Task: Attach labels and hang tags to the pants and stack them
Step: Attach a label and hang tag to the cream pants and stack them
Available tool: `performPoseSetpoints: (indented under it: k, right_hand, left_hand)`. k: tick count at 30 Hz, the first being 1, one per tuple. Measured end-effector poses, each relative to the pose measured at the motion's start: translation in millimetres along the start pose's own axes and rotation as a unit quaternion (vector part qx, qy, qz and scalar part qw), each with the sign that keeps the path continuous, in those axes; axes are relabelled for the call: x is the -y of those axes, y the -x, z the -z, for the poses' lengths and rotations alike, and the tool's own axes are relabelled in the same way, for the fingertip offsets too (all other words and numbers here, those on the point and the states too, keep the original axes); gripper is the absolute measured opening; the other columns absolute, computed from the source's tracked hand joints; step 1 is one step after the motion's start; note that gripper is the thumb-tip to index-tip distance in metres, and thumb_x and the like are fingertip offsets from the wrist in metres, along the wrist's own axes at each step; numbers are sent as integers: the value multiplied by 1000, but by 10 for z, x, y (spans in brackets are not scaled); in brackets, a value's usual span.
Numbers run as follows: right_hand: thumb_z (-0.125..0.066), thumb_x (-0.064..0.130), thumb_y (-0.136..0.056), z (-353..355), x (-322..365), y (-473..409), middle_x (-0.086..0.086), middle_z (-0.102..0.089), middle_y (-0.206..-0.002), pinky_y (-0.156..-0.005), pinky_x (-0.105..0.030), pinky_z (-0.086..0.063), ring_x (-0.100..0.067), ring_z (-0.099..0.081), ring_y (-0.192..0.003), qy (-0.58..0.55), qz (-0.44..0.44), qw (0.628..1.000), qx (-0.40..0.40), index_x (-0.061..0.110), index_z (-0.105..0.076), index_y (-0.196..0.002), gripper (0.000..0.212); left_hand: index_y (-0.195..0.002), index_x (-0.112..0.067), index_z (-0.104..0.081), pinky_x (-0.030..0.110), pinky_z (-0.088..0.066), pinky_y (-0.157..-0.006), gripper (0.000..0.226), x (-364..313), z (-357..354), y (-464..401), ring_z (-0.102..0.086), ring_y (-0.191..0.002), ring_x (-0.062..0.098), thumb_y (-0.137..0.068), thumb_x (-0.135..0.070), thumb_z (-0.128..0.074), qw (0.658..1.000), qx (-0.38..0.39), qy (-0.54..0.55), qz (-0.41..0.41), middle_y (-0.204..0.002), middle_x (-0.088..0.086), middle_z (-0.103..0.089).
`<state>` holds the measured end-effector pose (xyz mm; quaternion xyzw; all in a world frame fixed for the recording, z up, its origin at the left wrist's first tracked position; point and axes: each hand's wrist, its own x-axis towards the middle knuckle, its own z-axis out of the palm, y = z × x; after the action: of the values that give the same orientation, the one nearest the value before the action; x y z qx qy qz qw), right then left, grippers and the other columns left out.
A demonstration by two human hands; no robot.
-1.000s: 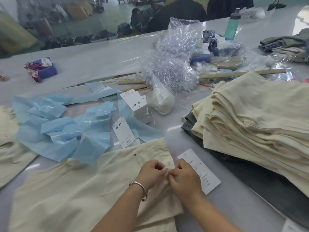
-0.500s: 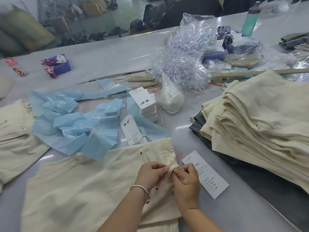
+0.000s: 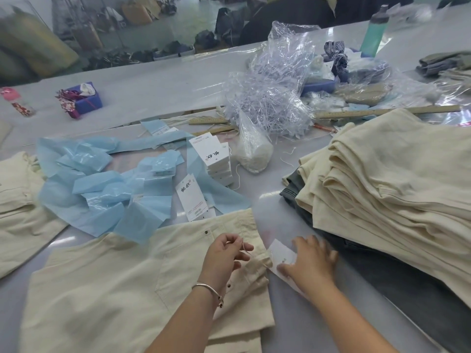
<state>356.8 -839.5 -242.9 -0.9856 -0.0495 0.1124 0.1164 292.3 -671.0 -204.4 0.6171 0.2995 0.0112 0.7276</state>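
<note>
- Cream pants (image 3: 107, 284) are spread on the near table (image 3: 285, 327).
- A thread (image 3: 245, 247) is pinched by the left hand (image 3: 225, 253).
- A tag (image 3: 281, 256) is pressed under the flat, open-fingered right hand (image 3: 309, 263).

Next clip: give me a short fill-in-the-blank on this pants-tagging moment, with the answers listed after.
1. The left hand pinches a thin white ____ above the cream pants.
2. The right hand rests on a white ____ lying beside the waistband.
3. The crumpled backing sheets left of the tag stack are light ____.
4. The left wrist wears a silver ____.

Answers: string; hang tag; blue; bracelet
</note>
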Motion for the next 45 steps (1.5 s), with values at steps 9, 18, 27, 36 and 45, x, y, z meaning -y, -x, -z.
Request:
performPoseSetpoints:
  k: [9,18,27,36,45]
  right_hand:
    - [-52,8,-86,195,108,26,3,-58,-89,-73,-28,-45,-18,-54,-85,-112,75,990,47,24,-44,-76,20]
    - [-59,0,-71,315,226,254,-2,-55,-69,-59,-36,-38,-24,-50,-63,-136,371,843,-363,11,-56,-62,14]
    - [-70,6,-74,-158,160,267,7,-59,-81,-67,-20,-43,-9,-56,-73,-376,194,905,-47,21,-57,-80,21]
    - [-74,15,-81,-108,260,127,5,-58,-87,-72,-20,-43,-9,-55,-77,-319,215,923,13,13,-71,-89,9]
    - [-62,20,-81,-46,330,-12,12,-54,-73,-63,-20,-39,-6,-50,-69,-231,239,941,69,24,-61,-79,5]
  left_hand:
    - [-87,-12,-59,16,-42,-53,8,-148,0,55,-58,-58,6,-95,-10,-57,999,17,7,-33,-74,-1,-70]
    - [-87,-11,-66,19,-42,-57,4,-166,-10,34,-55,-59,7,-90,-10,-64,996,-21,40,-77,-70,0,-65]
    - [-82,-12,-69,12,-42,-52,12,-37,65,26,-55,-52,0,-87,-1,-65,991,-31,-100,-81,-63,-7,-64]
    - [-68,-20,-63,15,-41,-60,22,87,49,33,-49,-54,-2,-84,-6,-69,960,18,-248,-125,-55,-15,-57]
    - [-69,-25,-63,13,-39,-59,20,107,-3,27,-51,-56,-4,-83,-13,-71,940,10,-307,-150,-61,-12,-60]
